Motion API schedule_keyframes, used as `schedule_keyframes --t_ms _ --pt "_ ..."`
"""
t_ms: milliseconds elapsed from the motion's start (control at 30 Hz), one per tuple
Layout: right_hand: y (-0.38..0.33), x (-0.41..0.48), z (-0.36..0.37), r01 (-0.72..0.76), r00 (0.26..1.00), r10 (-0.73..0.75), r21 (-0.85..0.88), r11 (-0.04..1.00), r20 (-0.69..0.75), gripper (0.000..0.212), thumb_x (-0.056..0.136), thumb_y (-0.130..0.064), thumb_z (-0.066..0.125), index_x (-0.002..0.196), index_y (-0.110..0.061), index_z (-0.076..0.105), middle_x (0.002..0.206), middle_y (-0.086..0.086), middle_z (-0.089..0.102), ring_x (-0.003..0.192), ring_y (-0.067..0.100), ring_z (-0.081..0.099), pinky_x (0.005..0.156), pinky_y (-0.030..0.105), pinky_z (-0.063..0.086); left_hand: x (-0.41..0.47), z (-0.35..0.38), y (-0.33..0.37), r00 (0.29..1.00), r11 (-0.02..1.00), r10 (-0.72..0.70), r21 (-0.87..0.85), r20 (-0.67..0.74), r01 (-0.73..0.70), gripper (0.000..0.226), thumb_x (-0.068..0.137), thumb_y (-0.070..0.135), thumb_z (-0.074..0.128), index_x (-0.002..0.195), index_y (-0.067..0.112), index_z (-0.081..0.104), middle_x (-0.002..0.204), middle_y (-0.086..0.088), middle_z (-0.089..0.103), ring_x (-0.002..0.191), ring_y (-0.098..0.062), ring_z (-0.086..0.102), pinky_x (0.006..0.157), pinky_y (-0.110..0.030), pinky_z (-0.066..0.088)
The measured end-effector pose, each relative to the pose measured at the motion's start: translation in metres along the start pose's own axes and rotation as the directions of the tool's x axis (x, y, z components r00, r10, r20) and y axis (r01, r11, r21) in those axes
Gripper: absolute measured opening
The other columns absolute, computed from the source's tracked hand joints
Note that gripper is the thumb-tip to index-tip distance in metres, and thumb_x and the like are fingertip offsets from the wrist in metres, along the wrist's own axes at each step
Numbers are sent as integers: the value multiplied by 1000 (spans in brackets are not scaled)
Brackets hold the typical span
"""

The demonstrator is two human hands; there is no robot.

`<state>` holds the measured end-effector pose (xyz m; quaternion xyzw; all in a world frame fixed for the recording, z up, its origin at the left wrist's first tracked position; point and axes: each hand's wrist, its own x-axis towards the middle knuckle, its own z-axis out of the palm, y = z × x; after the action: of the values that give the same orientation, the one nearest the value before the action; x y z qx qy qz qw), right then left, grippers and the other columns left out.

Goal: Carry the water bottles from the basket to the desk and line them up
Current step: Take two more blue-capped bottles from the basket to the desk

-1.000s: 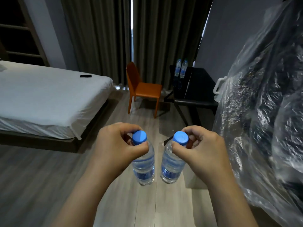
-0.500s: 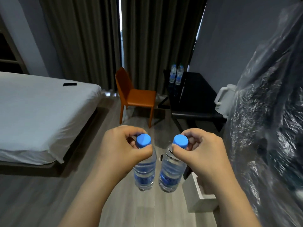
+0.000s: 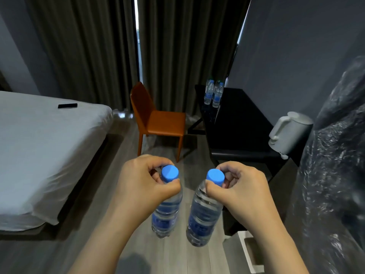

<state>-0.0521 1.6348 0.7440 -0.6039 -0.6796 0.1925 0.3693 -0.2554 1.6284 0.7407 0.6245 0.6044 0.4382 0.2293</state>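
Blue-capped carried bottles (image 3: 167, 214) hang between left hand (image 3: 142, 186) and right hand (image 3: 243, 192), each grip pinching a neck. Two placed bottles (image 3: 214, 93) already stand on the worktop (image 3: 243, 123).

The dark worktop (image 3: 240, 117) sits right of centre in the frame and runs back toward the curtains. Two water bottles (image 3: 213, 93) stand upright at its far end, just beside each other. A white kettle (image 3: 290, 133) sits on its near right part, handle turned to the left. At the left, the white-sheeted bed (image 3: 49, 147) carries one flat dark object (image 3: 67, 105) near its far edge. The grey plank floor (image 3: 169, 254) fills the lower middle. An orange chair (image 3: 160, 123) stands on it between bed and worktop, and part of a white box (image 3: 249, 252) shows at lower right.
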Motion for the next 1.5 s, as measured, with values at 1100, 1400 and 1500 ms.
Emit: schedule_keyframes --t_ms 1100,1400,1500 --pt "104 431 76 -59 997 58 -27 998 -59 18 60 -34 75 72 -30 63 62 -10 61 52 1 53 47 20 45 447 130 -68 995 994 87 -73 51 -83 26 59 15 80 76 32 69 59 3 63 50 0 51 54 -24 45" --pt "97 524 113 -172 982 170 -16 985 -83 24 55 -46 68 74 -32 63 59 -7 61 51 3 54 50 29 49 563 130 -101 976 989 140 -59 164 -132 31 63 16 81 76 38 63 63 2 63 61 -8 60 60 -21 51" --pt "98 546 122 -192 979 191 -16 981 -77 21 58 -39 73 75 -30 64 56 -7 57 48 1 48 48 24 43 586 130 -109 976 989 119 -108 182 -100 34 63 13 81 76 38 62 67 0 64 58 -17 60 62 -32 55"
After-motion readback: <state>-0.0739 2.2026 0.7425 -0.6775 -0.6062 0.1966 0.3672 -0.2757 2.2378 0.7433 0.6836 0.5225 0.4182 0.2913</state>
